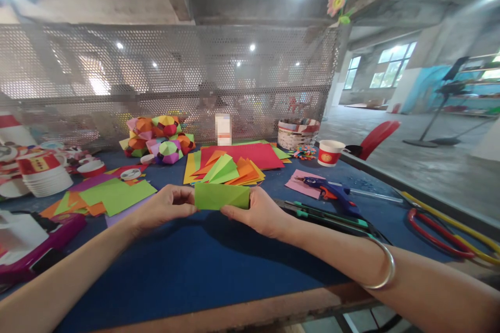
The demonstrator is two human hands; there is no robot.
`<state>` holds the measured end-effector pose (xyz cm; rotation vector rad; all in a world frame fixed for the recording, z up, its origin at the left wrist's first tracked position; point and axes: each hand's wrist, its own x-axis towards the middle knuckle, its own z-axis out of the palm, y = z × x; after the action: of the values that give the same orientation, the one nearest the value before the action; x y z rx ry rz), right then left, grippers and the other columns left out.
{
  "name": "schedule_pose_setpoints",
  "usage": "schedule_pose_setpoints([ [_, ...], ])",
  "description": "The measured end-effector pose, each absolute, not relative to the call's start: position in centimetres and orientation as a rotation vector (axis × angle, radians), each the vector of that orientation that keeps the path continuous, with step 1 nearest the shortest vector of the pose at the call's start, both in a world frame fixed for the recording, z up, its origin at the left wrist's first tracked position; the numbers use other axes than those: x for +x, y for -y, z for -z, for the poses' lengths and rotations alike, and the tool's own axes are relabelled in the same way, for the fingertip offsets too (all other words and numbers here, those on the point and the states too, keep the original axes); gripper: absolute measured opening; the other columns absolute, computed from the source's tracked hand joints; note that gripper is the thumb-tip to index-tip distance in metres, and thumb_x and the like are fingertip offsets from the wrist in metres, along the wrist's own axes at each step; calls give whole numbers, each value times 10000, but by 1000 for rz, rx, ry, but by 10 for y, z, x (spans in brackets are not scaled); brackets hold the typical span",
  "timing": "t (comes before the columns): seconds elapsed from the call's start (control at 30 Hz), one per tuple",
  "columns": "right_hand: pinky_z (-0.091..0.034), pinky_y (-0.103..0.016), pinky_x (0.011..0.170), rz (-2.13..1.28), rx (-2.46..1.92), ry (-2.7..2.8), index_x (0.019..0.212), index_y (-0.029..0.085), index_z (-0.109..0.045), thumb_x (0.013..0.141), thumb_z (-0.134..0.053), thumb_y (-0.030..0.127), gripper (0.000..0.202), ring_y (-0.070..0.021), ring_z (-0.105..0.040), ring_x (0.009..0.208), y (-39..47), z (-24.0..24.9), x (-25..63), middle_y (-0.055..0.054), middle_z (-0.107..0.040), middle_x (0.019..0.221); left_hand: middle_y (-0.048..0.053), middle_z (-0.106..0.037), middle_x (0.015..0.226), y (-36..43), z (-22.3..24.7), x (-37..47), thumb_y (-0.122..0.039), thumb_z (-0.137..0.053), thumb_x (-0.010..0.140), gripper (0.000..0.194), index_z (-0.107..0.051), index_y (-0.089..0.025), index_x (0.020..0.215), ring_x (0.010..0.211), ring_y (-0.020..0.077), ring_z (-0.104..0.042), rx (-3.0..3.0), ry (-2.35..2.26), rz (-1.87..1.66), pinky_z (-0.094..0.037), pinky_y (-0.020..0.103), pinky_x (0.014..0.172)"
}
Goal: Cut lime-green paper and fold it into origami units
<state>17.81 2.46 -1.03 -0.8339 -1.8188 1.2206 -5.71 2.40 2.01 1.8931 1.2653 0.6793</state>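
A rectangle of green paper, with faint crease lines, is held up above the blue table between my two hands. My left hand pinches its left end between thumb and fingers. At its right end my right hand grips it, thumb in front and fingers behind. Just beyond the paper lie folded green pieces and orange pieces on a stack of red sheets. Loose green sheets lie to the left of my left hand.
Folded paper balls, stacked paper cups and a purple device stand left. On the right are a cutter, a blue glue gun, red-handled scissors, a cup and a basket. Mesh stands behind.
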Motion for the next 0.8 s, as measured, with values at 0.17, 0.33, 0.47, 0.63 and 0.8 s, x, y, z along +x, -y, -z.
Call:
schedule_pose_setpoints([
  [0.17,-435,-232,597,-1177,-900,1770,757,164,-660,750,-707,251,98,-112,-512,595,-27,9,181,10,-634,666,6,-577,653,-33,-15,-70,-365,-656,663,187,-617,-186,629,650,159,-517,1838,-1251,-843,-403,259,610],
  [0.33,-423,-231,595,-1210,-862,1763,789,157,-671,736,-712,241,108,-111,-495,600,-26,12,179,16,-627,673,38,-743,894,-26,-12,-60,-463,-713,742,326,-728,-206,942,807,220,-648,1870,-1165,-773,-498,308,771],
  [0.47,-385,-228,568,-1273,-824,1812,768,162,-658,757,-679,256,96,-102,-447,595,-20,14,176,24,-584,666,42,-783,981,-15,-10,-42,-464,-709,741,314,-769,-211,916,955,270,-685,1957,-1175,-703,-518,357,903],
  [0.63,-391,-241,589,-1270,-825,1879,741,152,-654,766,-663,282,133,-110,-446,623,-16,18,173,15,-569,677,32,-777,838,-7,-4,-35,-476,-707,708,340,-769,-181,867,738,220,-677,1877,-1253,-689,-535,309,703],
  [0.8,-386,-238,567,-1255,-858,1913,780,141,-687,777,-661,302,163,-109,-440,614,-15,20,173,16,-569,670,-2,-716,712,-5,-3,-33,-441,-715,683,296,-742,-174,808,623,155,-598,1833,-1237,-712,-472,251,601],
])
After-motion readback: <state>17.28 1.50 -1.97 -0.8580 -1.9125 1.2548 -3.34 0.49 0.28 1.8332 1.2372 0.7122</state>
